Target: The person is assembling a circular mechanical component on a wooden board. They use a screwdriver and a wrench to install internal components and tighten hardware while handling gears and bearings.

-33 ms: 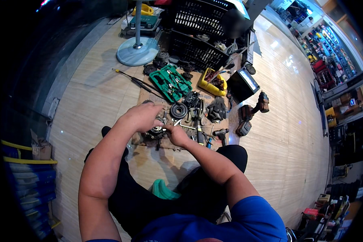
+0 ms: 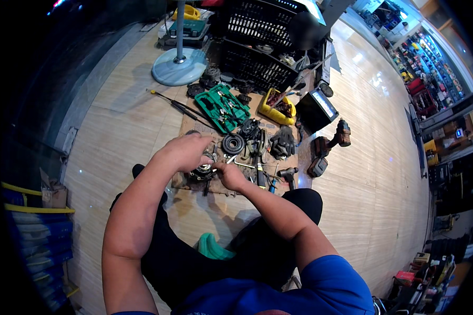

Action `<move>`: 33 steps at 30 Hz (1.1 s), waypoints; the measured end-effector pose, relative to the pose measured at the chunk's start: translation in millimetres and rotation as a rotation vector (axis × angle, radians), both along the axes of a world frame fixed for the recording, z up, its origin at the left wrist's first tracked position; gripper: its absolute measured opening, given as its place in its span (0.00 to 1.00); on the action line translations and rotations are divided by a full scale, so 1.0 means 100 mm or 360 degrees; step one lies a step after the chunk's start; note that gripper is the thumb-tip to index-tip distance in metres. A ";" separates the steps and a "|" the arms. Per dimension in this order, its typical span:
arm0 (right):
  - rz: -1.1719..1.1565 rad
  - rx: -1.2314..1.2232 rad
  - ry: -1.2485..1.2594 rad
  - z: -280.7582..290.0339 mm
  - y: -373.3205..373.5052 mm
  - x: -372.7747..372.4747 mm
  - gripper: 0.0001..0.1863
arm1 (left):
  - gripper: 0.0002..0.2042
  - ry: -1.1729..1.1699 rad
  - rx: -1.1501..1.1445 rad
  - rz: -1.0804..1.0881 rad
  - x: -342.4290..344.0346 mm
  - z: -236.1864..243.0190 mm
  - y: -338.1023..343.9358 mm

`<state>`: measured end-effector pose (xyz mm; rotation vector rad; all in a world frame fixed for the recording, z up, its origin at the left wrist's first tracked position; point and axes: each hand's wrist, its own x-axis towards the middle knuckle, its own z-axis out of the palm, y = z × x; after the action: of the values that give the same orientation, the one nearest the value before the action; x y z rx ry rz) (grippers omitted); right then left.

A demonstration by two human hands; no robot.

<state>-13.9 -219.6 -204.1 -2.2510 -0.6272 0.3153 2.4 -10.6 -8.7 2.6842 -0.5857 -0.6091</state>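
Observation:
My left hand [image 2: 183, 153] reaches over a round metal machine part [image 2: 202, 172], with its fingers bent down around the far and right side. That part sits on a flat cardboard sheet [image 2: 184, 181] and shows a shiny ring in its middle. Close to its right edge is my right hand [image 2: 230, 175], fingers curled and the index finger toward the part. Whatever those fingers pinch is too small to make out. Just beyond the hands lies a dark ring-shaped pulley [image 2: 233, 144]. An L-shaped metal key [image 2: 240, 162] rests beside my right hand.
A green tool case [image 2: 222, 108] lies open beyond the hands, near a yellow tray [image 2: 276, 107]. Dark gloves [image 2: 283, 143], a hammer [image 2: 288, 174] and a cordless impact wrench [image 2: 328, 145] are to the right. A black battery [image 2: 317, 109] and black crates [image 2: 257, 65] stand farther back.

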 end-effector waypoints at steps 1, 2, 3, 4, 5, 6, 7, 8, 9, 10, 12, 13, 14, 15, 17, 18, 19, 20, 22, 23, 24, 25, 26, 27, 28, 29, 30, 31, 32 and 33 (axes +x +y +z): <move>0.0057 -0.0019 -0.0025 -0.05 -0.03 0.01 0.14 | 0.29 0.0001 -0.0002 0.0001 0.00 0.00 -0.01; 0.0122 -0.0032 -0.0051 -0.06 -0.03 0.03 0.14 | 0.30 0.0002 0.0002 0.0008 0.00 0.00 0.00; 0.0184 -0.0045 -0.0077 -0.07 -0.03 0.04 0.15 | 0.30 0.0002 0.0006 0.0014 -0.01 0.00 0.00; 0.0180 -0.0077 -0.0052 -0.09 -0.03 0.05 0.14 | 0.30 0.0002 0.0006 0.0018 -0.01 0.01 0.00; 0.0175 -0.0110 -0.0027 -0.08 -0.03 0.05 0.13 | 0.30 0.0001 0.0005 0.0021 -0.01 0.01 -0.01; 0.0169 -0.0144 -0.0003 -0.07 -0.03 0.05 0.12 | 0.30 0.0001 0.0003 0.0022 -0.01 0.00 -0.01; 0.0148 -0.0120 -0.0032 -0.06 -0.05 0.04 0.10 | 0.30 -0.0016 -0.0015 0.0023 -0.01 0.01 -0.03; 0.0147 -0.0082 -0.0060 0.03 0.01 0.01 0.10 | 0.30 -0.0030 -0.0020 0.0042 -0.03 0.02 0.00; 0.0135 -0.0053 -0.0089 0.11 0.03 -0.02 0.10 | 0.30 -0.0045 -0.0033 0.0050 -0.04 0.02 0.01; 0.0130 -0.0052 -0.0080 0.17 0.06 -0.04 0.13 | 0.30 -0.0043 -0.0031 0.0049 -0.05 0.02 0.02; 0.0108 -0.0056 -0.0067 0.26 0.07 -0.07 0.19 | 0.30 -0.0043 -0.0034 0.0033 -0.04 0.02 0.01; 0.0086 -0.0096 -0.0011 0.26 0.08 -0.06 0.19 | 0.30 -0.0050 -0.0037 0.0039 -0.04 0.01 0.02; 0.0059 -0.0137 0.0046 0.24 0.08 -0.05 0.19 | 0.30 -0.0058 -0.0041 0.0041 -0.04 0.01 0.01; 0.0033 -0.0177 0.0103 0.23 0.08 -0.04 0.19 | 0.29 -0.0066 -0.0044 0.0044 -0.04 0.01 0.01; 0.0022 -0.0228 0.0122 0.19 0.07 -0.02 0.18 | 0.30 -0.0027 -0.0010 0.0021 -0.03 0.02 0.00; 0.0016 -0.0255 0.0133 0.16 0.05 -0.01 0.17 | 0.30 -0.0007 0.0006 0.0008 -0.02 0.02 -0.01; 0.0043 -0.0237 0.0062 0.11 0.04 -0.01 0.16 | 0.30 -0.0012 0.0004 0.0005 -0.01 0.01 -0.02; 0.0076 -0.0215 -0.0009 0.08 0.04 -0.01 0.15 | 0.30 -0.0016 0.0007 0.0007 -0.01 0.01 -0.01; 0.0050 -0.0150 -0.0044 0.01 0.02 -0.02 0.15 | 0.29 -0.0019 0.0004 0.0005 -0.01 -0.01 0.00; -0.0007 -0.0108 -0.0008 0.01 0.03 -0.04 0.16 | 0.29 -0.0018 -0.0002 0.0003 0.00 -0.03 0.02; -0.0065 -0.0066 0.0029 0.02 0.03 -0.06 0.16 | 0.29 -0.0016 -0.0008 0.0001 0.00 -0.04 0.03; -0.0105 0.0063 0.0057 0.00 0.03 -0.06 0.18 | 0.29 -0.0011 -0.0004 0.0004 -0.01 -0.04 0.03; -0.0152 0.0191 0.0082 -0.04 0.01 -0.05 0.19 | 0.29 -0.0008 -0.0003 0.0001 0.00 -0.03 0.02; -0.0198 0.0319 0.0107 -0.08 -0.01 -0.05 0.21 | 0.29 -0.0006 -0.0002 -0.0003 0.00 -0.02 0.01; -0.0195 0.0315 0.0155 -0.12 -0.04 -0.06 0.23 | 0.30 -0.0015 -0.0005 -0.0003 0.00 -0.03 -0.01; -0.0183 0.0315 0.0206 -0.11 -0.04 -0.07 0.25 | 0.30 -0.0021 -0.0005 0.0006 0.00 -0.03 0.00; -0.0171 0.0314 0.0257 -0.10 -0.03 -0.08 0.26 | 0.30 -0.0028 -0.0004 0.0014 -0.01 -0.04 0.01; -0.0207 0.0395 0.0424 -0.10 -0.02 -0.08 0.26 | 0.30 -0.0021 0.0005 0.0018 -0.01 -0.04 0.02; -0.0246 0.0472 0.0589 -0.10 -0.02 -0.08 0.26 | 0.31 -0.0016 0.0011 0.0019 -0.01 -0.02 0.02; -0.0285 0.0548 0.0754 -0.10 -0.02 -0.09 0.25 | 0.31 -0.0011 0.0016 0.0020 -0.01 -0.01 0.01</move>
<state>-22.5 -221.4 -214.2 -1.7969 -0.2063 0.5799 0.9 -9.3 -9.7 2.6985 -0.5687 -0.6012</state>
